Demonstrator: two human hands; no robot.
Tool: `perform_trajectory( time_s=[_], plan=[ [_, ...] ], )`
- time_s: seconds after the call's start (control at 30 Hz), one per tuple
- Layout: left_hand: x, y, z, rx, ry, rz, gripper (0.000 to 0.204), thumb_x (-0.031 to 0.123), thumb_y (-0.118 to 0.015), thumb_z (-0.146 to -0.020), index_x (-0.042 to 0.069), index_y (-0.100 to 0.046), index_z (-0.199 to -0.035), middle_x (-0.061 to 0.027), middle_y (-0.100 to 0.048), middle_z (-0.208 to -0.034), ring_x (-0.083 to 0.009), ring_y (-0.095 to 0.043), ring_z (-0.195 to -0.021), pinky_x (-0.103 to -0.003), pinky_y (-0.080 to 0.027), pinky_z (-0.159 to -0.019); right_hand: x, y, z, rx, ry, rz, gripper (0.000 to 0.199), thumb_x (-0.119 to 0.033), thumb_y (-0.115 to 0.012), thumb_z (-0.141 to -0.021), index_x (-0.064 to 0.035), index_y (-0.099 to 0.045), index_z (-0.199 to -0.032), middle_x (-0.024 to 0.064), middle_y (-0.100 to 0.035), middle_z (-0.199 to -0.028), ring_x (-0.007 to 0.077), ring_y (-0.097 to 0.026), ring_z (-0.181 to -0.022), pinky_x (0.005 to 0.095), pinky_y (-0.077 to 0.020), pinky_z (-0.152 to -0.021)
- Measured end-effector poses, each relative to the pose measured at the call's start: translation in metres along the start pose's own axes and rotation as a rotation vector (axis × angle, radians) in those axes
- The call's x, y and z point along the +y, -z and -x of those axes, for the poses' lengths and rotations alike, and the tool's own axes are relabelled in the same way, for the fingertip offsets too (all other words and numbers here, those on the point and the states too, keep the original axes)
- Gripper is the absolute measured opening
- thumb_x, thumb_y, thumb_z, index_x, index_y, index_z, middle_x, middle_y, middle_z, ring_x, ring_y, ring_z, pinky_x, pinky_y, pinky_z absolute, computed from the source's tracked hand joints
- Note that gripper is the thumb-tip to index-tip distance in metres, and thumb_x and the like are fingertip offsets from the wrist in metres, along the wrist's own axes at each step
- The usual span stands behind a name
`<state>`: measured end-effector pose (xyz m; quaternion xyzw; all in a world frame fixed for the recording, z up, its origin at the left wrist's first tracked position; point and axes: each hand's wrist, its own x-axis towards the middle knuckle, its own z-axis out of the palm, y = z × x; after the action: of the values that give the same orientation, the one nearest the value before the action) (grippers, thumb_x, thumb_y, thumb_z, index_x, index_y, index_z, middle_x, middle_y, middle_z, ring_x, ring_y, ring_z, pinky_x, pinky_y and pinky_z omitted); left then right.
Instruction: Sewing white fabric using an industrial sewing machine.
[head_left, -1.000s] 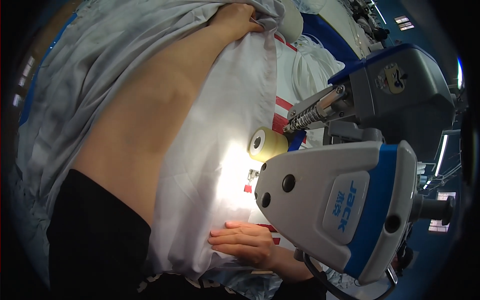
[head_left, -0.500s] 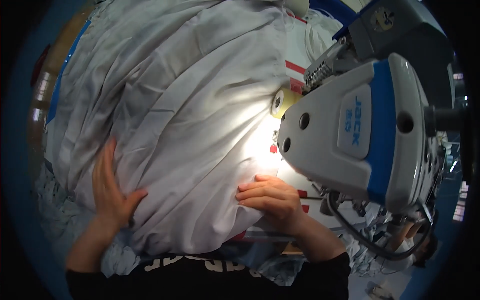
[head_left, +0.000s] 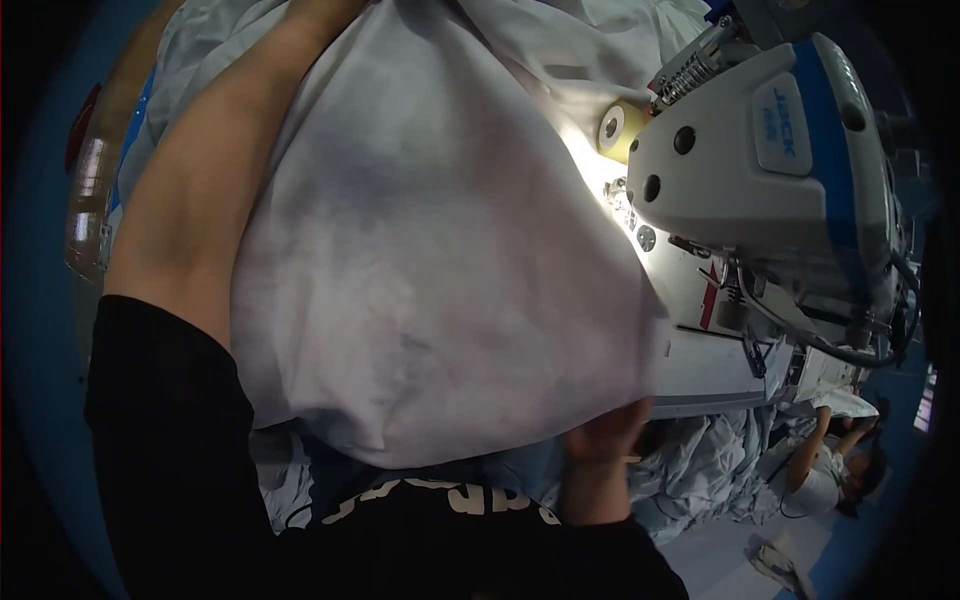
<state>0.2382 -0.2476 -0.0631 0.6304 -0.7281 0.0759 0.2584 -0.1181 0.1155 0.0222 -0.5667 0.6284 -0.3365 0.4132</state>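
One wide, pale grey-white sheet of soft woven fabric (head_left: 450,270) fills the middle of the view, ahead of the right hand's fingers and to their left, its near edge hanging in a loose curve over the person's lap. The right hand (head_left: 606,437) is at the sheet's near right corner, where the fabric covers its fingers; whether they are pinching, spread or pressed together, I cannot tell. The left bare forearm (head_left: 190,190) reaches forward along the sheet's left side, and the left hand lies out of sight past the upper edge, so the state of its fingers cannot be told either.

Ahead and to the right of the right fingers stands a white-and-grey sewing machine head with a blue band (head_left: 745,165). A bright light falls on the metal parts around its needle (head_left: 620,195), close to the sheet's right edge. Farther from those fingers is a pale yellow cylindrical roller (head_left: 630,128), with a metal coil spring (head_left: 695,70) beyond it. The white tabletop (head_left: 705,370) shows just to the fingers' right. Below it, also rightward, lies a heap of crumpled pale fabric (head_left: 695,460), with a seated co-worker in a light shirt (head_left: 822,482) farther off.
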Motion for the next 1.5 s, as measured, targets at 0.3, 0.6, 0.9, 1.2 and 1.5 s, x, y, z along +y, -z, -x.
perform_trajectory(
  time_s=[0.3,0.6,0.9,1.2,1.5],
  plan=[
    [0.207,0.165,0.184,-0.37,-0.335,0.335,0.067,0.029,-0.06,-0.094,0.007,-0.033,-0.151,-0.0157,-0.033,-0.156,-0.0307,-0.03,-0.145,-0.041,-0.025,-0.118,-0.019,0.034,0.028,-1.194,0.024,-0.537,0.042,-0.032,-0.067,-0.093,-0.0035,-0.062,-0.124,0.0107,-0.067,-0.114,0.0221,-0.065,-0.1,0.0335,-0.0509,-0.089],
    [0.125,0.177,0.245,-0.191,-0.117,0.068,0.05,0.007,-0.058,-0.09,0.002,-0.048,-0.139,-0.021,-0.05,-0.139,-0.0362,-0.048,-0.128,-0.041,-0.038,-0.107,0.11,-0.036,0.18,-0.655,-0.205,-0.738,0.024,-0.018,-0.067,-0.095,-0.0031,-0.07,-0.114,0.0048,-0.072,-0.103,0.0113,-0.065,-0.093,0.0266,-0.0511,-0.084],
    [0.321,0.207,0.379,-0.526,-0.299,0.287,0.022,0.018,-0.072,-0.081,0.008,-0.054,-0.073,-0.0058,-0.055,-0.062,-0.0246,-0.058,-0.05,-0.035,-0.045,-0.045,0.122,-0.048,0.194,-0.612,-0.05,-0.427,0.032,-0.03,-0.061,-0.099,0.001,-0.066,-0.093,0.0155,-0.066,-0.079,0.0206,-0.064,-0.071,0.0351,-0.0491,-0.066],
    [0.326,0.202,0.397,-0.587,-0.353,0.302,0.024,0.022,-0.071,-0.082,0.01,-0.056,-0.066,-0.0064,-0.056,-0.055,-0.0254,-0.06,-0.048,-0.037,-0.046,-0.043,0.126,-0.034,0.194,-0.722,0.149,-0.077,0.02,-0.018,-0.063,-0.092,0.0011,-0.067,-0.094,0.0204,-0.066,-0.079,0.0394,-0.065,-0.078,0.0453,-0.0509,-0.07],
    [0.323,0.194,0.383,-0.906,-0.471,0.535,0.018,0.022,-0.068,-0.081,0.006,-0.064,-0.073,-0.0109,-0.063,-0.059,-0.0293,-0.064,-0.053,-0.041,-0.051,-0.049,0.071,0.061,0.11,0.004,0.897,0.402,0.026,-0.022,-0.074,-0.079,-0.0069,-0.071,-0.1,0.0094,-0.071,-0.102,0.0251,-0.071,-0.094,0.0376,-0.0579,-0.075]
  ],
)
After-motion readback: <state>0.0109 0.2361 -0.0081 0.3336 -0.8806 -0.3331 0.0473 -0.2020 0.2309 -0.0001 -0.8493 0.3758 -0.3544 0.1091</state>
